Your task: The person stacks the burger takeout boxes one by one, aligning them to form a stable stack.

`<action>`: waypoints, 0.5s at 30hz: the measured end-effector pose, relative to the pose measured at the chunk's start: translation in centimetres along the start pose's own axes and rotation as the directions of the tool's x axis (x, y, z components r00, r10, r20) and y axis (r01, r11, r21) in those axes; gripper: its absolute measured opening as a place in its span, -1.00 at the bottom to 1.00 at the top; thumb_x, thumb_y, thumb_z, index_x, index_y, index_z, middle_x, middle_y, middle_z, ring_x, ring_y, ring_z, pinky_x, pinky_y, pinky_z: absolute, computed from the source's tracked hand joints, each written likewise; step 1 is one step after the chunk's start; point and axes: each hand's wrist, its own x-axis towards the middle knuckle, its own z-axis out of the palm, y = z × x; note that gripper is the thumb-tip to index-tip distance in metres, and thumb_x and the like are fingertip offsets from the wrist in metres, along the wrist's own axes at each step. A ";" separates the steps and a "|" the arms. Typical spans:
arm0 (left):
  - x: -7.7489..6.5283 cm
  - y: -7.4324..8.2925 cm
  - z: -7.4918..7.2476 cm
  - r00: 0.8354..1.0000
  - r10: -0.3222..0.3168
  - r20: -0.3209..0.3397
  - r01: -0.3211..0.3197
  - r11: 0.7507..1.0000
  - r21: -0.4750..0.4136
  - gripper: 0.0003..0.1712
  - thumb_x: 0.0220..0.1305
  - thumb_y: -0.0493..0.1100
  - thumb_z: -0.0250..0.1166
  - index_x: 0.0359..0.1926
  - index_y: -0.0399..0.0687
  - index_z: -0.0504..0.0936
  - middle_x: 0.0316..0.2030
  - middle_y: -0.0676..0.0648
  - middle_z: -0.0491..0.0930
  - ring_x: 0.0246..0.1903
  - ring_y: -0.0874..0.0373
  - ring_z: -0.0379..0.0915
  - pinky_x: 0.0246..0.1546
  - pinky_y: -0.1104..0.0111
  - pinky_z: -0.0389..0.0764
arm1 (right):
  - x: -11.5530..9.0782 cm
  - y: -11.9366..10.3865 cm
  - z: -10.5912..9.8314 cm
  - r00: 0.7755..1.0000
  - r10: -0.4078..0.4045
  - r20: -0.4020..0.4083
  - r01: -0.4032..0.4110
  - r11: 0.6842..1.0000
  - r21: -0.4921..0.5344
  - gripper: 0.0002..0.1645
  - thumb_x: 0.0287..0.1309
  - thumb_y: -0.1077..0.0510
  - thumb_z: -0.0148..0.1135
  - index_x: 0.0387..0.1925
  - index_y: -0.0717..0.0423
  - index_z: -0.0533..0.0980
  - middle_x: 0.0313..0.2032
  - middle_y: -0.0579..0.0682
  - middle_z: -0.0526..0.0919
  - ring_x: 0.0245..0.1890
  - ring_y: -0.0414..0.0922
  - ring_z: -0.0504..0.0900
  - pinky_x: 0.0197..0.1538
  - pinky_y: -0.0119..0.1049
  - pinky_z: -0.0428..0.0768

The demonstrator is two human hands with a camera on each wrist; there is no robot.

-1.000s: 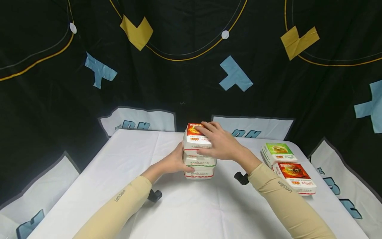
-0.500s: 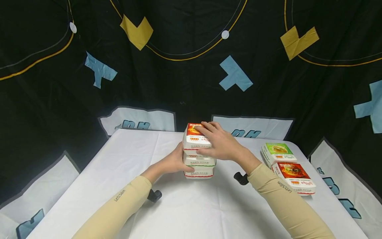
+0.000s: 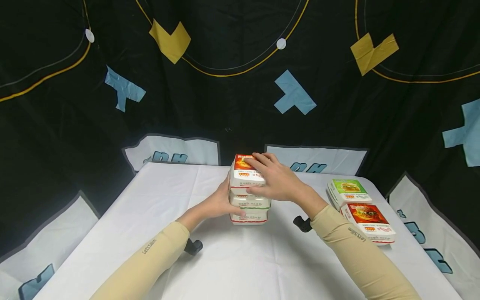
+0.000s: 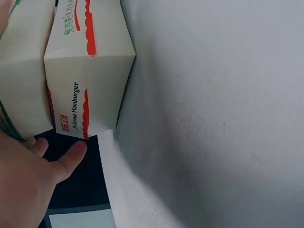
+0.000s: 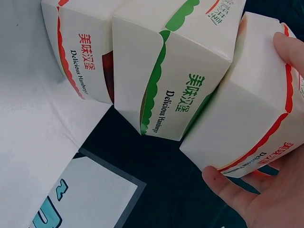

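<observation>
Three white hamburger boxes form a stack at the far middle of the table. The top hamburger box (image 3: 247, 179) has a red printed lid; my right hand (image 3: 277, 177) grips it, fingers across the lid and thumb along the front. In the right wrist view that box sits slightly tilted on the green-striped middle box (image 5: 185, 71). Below is the red-striped bottom box (image 4: 95, 85), resting on the cloth. My left hand (image 3: 215, 202) holds the stack's left side around the middle box, thumb at the front, fingers partly hidden behind.
To the right lie a green-lidded hamburger box (image 3: 349, 191) and, nearer, a red-lidded one (image 3: 369, 223). A white cloth covers the table (image 3: 232, 266). Black wrist cameras, left (image 3: 193, 246) and right (image 3: 302, 224), hang below the wrists. A black curtain (image 3: 225, 112) stands behind.
</observation>
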 end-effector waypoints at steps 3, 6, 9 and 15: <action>-0.1 0.4 -0.1 0.998 -0.040 -0.051 0.039 0.999 -0.017 0.47 -0.04 -0.07 0.64 0.53 0.64 -0.33 0.34 0.16 0.36 0.27 0.18 0.41 0.23 0.08 0.52 | 0.0 0.0 -0.1 1.000 0.000 0.002 0.000 1.000 -0.004 0.03 0.08 -0.45 0.28 0.53 -0.34 0.16 0.54 -0.02 0.14 0.44 0.06 0.15 0.03 0.05 0.66; -0.4 0.9 -0.2 0.986 -0.119 -0.119 0.120 0.993 0.003 0.40 0.09 0.07 0.54 0.58 0.48 -0.38 0.51 0.08 0.12 0.43 0.09 0.17 0.29 0.01 0.47 | 0.0 0.0 -0.1 1.000 0.002 0.004 -0.002 1.000 -0.008 0.03 0.08 -0.46 0.26 0.53 -0.34 0.16 0.54 -0.02 0.13 0.44 0.07 0.15 0.05 0.07 0.66; -0.3 1.4 -0.5 0.971 -0.133 -0.197 0.141 0.990 0.026 0.37 0.14 0.19 0.46 0.60 0.30 -0.42 0.58 0.02 -0.07 0.51 0.01 -0.04 0.34 -0.04 0.39 | 0.0 0.0 -0.1 1.000 0.007 0.008 -0.006 1.000 -0.011 0.04 0.08 -0.48 0.25 0.53 -0.35 0.15 0.55 -0.02 0.12 0.45 0.07 0.14 0.07 0.10 0.65; 0.5 2.3 -0.9 0.961 -0.022 -0.275 0.031 0.999 0.030 0.28 0.15 0.18 0.43 0.61 0.20 -0.27 0.56 -0.01 -0.01 0.52 -0.01 -0.05 0.35 -0.08 0.36 | -0.1 0.0 -0.2 1.000 0.019 0.021 -0.019 1.000 -0.018 0.05 0.08 -0.50 0.23 0.54 -0.37 0.13 0.55 -0.04 0.11 0.47 0.07 0.12 0.10 0.13 0.63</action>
